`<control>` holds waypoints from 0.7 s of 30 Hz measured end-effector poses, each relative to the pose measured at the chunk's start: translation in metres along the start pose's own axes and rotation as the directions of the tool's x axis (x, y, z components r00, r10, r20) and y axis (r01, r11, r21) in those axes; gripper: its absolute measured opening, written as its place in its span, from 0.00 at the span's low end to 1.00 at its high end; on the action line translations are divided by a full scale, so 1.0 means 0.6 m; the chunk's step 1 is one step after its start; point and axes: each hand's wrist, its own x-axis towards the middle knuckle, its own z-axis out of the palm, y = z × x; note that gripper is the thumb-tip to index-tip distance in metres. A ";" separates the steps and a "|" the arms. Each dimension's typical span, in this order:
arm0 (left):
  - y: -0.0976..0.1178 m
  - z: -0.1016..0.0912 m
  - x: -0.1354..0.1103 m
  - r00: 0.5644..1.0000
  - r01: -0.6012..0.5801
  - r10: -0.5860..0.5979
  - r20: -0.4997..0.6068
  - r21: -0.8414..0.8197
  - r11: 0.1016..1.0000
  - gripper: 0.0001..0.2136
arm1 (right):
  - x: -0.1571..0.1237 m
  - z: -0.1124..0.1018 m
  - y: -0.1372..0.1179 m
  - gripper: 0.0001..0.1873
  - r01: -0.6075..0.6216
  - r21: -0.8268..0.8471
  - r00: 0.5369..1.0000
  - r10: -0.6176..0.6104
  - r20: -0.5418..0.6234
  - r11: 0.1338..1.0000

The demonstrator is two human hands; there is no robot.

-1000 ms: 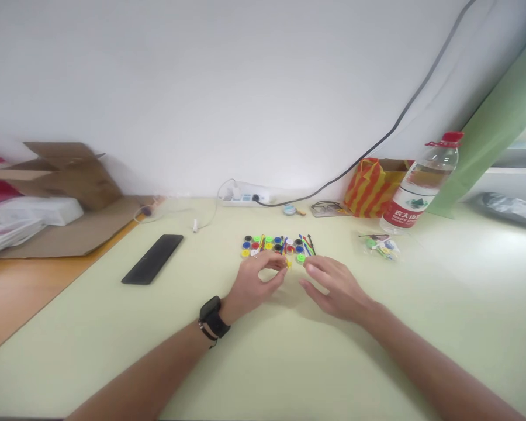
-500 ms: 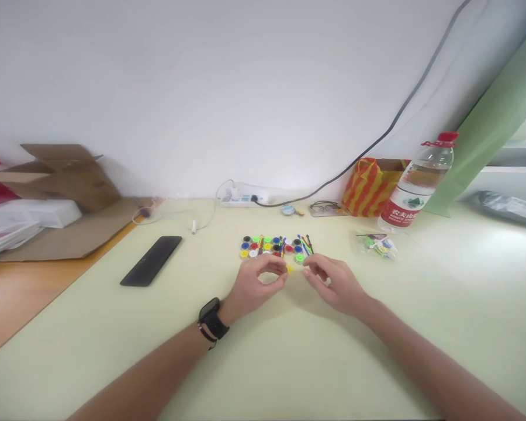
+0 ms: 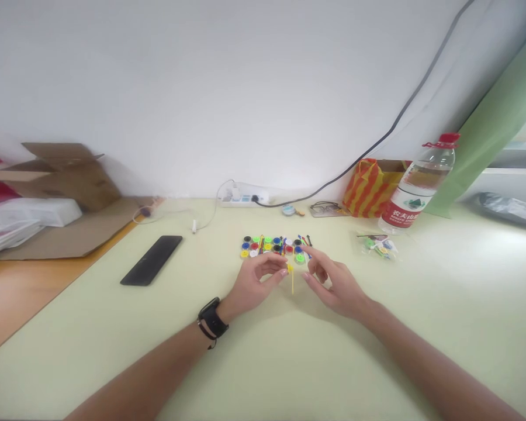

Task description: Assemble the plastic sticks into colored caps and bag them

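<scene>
Between the thumb and fingers of my left hand (image 3: 262,278) is a small yellow plastic stick (image 3: 293,280), its wider top at my fingertips and its thin shaft pointing down. My right hand (image 3: 335,283) sits just to the right of it, thumb and index finger apart, touching nothing that I can see. Beyond both hands lie rows of small coloured discs (image 3: 245,246), in black, blue, red, yellow, green and white. Thin coloured sticks (image 3: 262,242) lie among the discs. My fingers cover part of the nearest row.
A black phone (image 3: 151,261) lies left on the pale green table (image 3: 263,362). Behind are a power strip (image 3: 243,196) and eyeglasses (image 3: 326,207). To the right are a small plastic bag of parts (image 3: 379,246), a water bottle (image 3: 414,190) and a striped bag (image 3: 368,187). An opened cardboard box (image 3: 76,181) stands far left.
The yellow stick in my left hand has turned so its shaft now shows hanging downward. My right index finger has stretched out and up, while the hand stays near the same place.
</scene>
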 end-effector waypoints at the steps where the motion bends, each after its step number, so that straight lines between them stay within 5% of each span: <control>1: -0.001 -0.001 0.001 1.000 0.025 -0.025 0.004 -0.023 0.999 0.12 | 0.000 -0.001 -0.001 0.29 -0.008 -0.001 1.000 0.008 -0.011 1.000; 5: -0.001 -0.003 0.004 0.996 0.091 -0.090 0.015 -0.111 0.990 0.13 | 0.005 -0.007 -0.010 0.18 -0.083 0.151 0.995 0.074 0.066 0.985; 8: -0.002 -0.002 0.005 0.994 0.109 -0.111 -0.002 -0.158 0.981 0.13 | 0.013 -0.010 -0.015 0.31 -0.201 0.386 0.970 0.128 0.205 0.900; 14: 0.005 -0.001 0.006 0.993 0.115 -0.111 0.039 -0.131 0.985 0.13 | 0.020 0.001 -0.015 0.21 -0.306 0.522 0.952 0.268 0.150 0.796; 21: 0.015 0.004 0.001 0.989 0.097 -0.087 0.120 -0.083 0.992 0.12 | 0.020 0.009 -0.019 0.16 -0.328 0.667 0.944 0.266 0.197 0.669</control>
